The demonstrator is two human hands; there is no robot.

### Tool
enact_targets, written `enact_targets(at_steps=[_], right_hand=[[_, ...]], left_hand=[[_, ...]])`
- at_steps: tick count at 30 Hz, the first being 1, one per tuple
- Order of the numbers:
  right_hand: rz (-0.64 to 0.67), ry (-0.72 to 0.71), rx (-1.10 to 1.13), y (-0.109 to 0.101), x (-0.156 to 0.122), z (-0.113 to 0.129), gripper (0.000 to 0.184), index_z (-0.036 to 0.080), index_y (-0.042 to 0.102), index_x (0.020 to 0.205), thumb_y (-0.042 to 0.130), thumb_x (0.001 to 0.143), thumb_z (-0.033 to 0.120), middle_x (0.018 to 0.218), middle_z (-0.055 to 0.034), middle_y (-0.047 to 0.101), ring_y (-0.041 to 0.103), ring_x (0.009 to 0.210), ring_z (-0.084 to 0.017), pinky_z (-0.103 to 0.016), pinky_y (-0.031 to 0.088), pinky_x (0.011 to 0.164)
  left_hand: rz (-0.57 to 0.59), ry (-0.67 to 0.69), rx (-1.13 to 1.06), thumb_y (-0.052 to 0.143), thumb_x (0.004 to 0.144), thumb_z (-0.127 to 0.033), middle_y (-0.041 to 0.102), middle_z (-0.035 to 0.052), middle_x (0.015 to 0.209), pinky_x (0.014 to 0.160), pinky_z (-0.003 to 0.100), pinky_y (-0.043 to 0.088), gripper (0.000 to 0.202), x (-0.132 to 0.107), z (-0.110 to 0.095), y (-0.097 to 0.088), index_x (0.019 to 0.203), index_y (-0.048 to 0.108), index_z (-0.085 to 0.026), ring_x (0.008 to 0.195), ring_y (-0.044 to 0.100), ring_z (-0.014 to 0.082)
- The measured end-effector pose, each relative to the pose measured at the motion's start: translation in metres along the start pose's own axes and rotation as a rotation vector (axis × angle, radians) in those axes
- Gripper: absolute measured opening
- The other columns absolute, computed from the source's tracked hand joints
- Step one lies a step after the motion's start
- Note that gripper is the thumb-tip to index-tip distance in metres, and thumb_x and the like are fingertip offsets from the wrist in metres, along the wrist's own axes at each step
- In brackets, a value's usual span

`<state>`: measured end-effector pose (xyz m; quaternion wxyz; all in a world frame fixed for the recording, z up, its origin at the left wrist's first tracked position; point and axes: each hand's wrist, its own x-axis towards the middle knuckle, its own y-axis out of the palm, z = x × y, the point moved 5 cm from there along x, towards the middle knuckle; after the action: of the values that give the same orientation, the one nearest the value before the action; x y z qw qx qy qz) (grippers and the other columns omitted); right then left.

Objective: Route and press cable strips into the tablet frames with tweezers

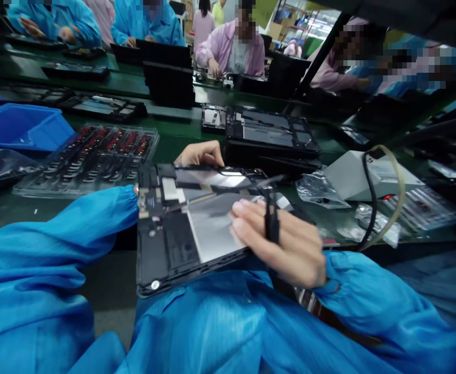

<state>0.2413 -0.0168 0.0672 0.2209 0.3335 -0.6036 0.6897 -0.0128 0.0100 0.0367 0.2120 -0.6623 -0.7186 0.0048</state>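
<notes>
An opened tablet body (181, 228), black with silver plates inside, lies tilted over my lap at the table's front edge. My left hand (200, 155) curls over its far edge and grips it. My right hand (282, 241) rests on the silver plate at the tablet's right side, fingers together and bent, with a black strap around the fingers. A thin black tool or cable (267, 183) runs from under those fingers toward the upper right. What the right fingers pinch is hidden.
A clear tray of small black and red parts (91, 158) lies left, beside a blue bin (21, 124). A stack of opened tablets (270, 135) sits behind. A grey box with cables (364, 176) and plastic bags (316, 189) lie right. Several other workers sit across the green table.
</notes>
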Motion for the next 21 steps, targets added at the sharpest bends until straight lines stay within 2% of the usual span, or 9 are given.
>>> enact_targets(at_steps=[2, 4, 6, 8, 12, 15, 17, 19, 21], right_hand=[[0.023, -0.134, -0.137, 0.016, -0.012, 0.006, 0.034, 0.02, 0.07, 0.129, 0.059, 0.097, 0.015, 0.135, -0.0109, 0.068, 0.065, 0.129, -0.025, -0.039, 0.052, 0.114], [0.062, -0.167, -0.232, 0.028, -0.024, 0.005, 0.031, 0.013, 0.07, 0.125, 0.058, 0.097, 0.011, 0.131, -0.0173, 0.069, 0.064, 0.129, -0.026, -0.041, 0.052, 0.114], [0.122, -0.145, -0.28, 0.034, -0.031, 0.002, 0.03, 0.011, 0.07, 0.124, 0.057, 0.096, 0.009, 0.129, -0.0179, 0.07, 0.065, 0.128, -0.026, -0.041, 0.053, 0.113], [0.177, -0.114, -0.297, 0.037, -0.035, 0.002, 0.031, 0.01, 0.07, 0.124, 0.054, 0.097, 0.007, 0.129, -0.017, 0.07, 0.066, 0.126, -0.026, -0.041, 0.055, 0.11], [0.24, -0.073, -0.258, 0.046, -0.039, 0.008, 0.033, 0.01, 0.069, 0.127, 0.051, 0.099, 0.007, 0.13, -0.0184, 0.07, 0.067, 0.124, -0.031, -0.046, 0.06, 0.102], [0.271, -0.037, -0.199, 0.057, -0.047, 0.01, 0.033, 0.012, 0.068, 0.13, 0.06, 0.098, 0.017, 0.128, -0.0197, 0.071, 0.067, 0.125, -0.033, -0.051, 0.06, 0.101], [0.265, -0.046, -0.183, 0.063, -0.052, 0.009, 0.036, 0.012, 0.068, 0.131, 0.065, 0.096, 0.019, 0.129, -0.0197, 0.07, 0.066, 0.125, -0.034, -0.053, 0.058, 0.103], [0.235, -0.09, -0.195, 0.066, -0.055, 0.01, 0.038, 0.011, 0.068, 0.131, 0.068, 0.093, 0.016, 0.131, -0.02, 0.069, 0.065, 0.126, -0.035, -0.054, 0.056, 0.106], [0.208, -0.132, -0.19, 0.065, -0.054, 0.01, 0.039, 0.01, 0.068, 0.13, 0.07, 0.091, 0.013, 0.133, -0.0205, 0.068, 0.064, 0.128, -0.035, -0.054, 0.052, 0.11]], left_hand=[[0.074, -0.032, 0.058, 0.082, 0.067, -0.038, 0.077, 0.0077, 0.095, 0.072, 0.027, 0.055, 0.042, -0.006, 0.016, -0.004, 0.099, 0.065, -0.018, 0.087, 0.073, 0.0217], [0.053, -0.086, 0.223, 0.077, 0.073, -0.041, 0.077, 0.0081, 0.097, 0.078, 0.029, 0.053, 0.04, -0.018, 0.031, -0.019, 0.105, 0.068, -0.018, 0.093, 0.071, 0.0234], [-0.024, -0.16, 0.493, 0.067, 0.083, -0.044, 0.075, 0.0076, 0.095, 0.081, 0.03, 0.05, 0.032, -0.036, 0.043, -0.04, 0.103, 0.071, -0.019, 0.091, 0.069, 0.0238], [-0.058, -0.225, 0.713, 0.056, 0.091, -0.048, 0.073, 0.0084, 0.094, 0.082, 0.032, 0.048, 0.034, -0.058, 0.05, -0.056, 0.099, 0.073, -0.02, 0.088, 0.067, 0.0249], [0.015, -0.277, 0.845, 0.038, 0.099, -0.053, 0.068, 0.0119, 0.115, 0.1, 0.04, 0.045, 0.051, -0.1, 0.056, -0.054, 0.118, 0.071, -0.019, 0.11, 0.061, 0.0287], [-0.016, -0.365, 0.787, 0.036, 0.099, -0.055, 0.054, 0.0139, 0.145, 0.117, 0.053, 0.032, 0.057, -0.12, 0.054, -0.04, 0.135, 0.062, -0.019, 0.136, 0.046, 0.0342], [-0.052, -0.423, 0.691, 0.043, 0.095, -0.061, 0.044, 0.0153, 0.155, 0.12, 0.056, 0.029, 0.065, -0.127, 0.05, -0.027, 0.143, 0.053, -0.019, 0.144, 0.037, 0.0371], [-0.071, -0.47, 0.462, 0.059, 0.089, -0.062, 0.044, 0.0182, 0.155, 0.117, 0.053, 0.037, 0.079, -0.129, 0.04, -0.011, 0.152, 0.039, -0.018, 0.144, 0.04, 0.0369], [-0.12, -0.521, 0.107, 0.071, 0.083, -0.053, 0.052, 0.0189, 0.148, 0.109, 0.047, 0.048, 0.095, -0.13, 0.026, 0.003, 0.157, 0.021, -0.021, 0.135, 0.053, 0.0336]])
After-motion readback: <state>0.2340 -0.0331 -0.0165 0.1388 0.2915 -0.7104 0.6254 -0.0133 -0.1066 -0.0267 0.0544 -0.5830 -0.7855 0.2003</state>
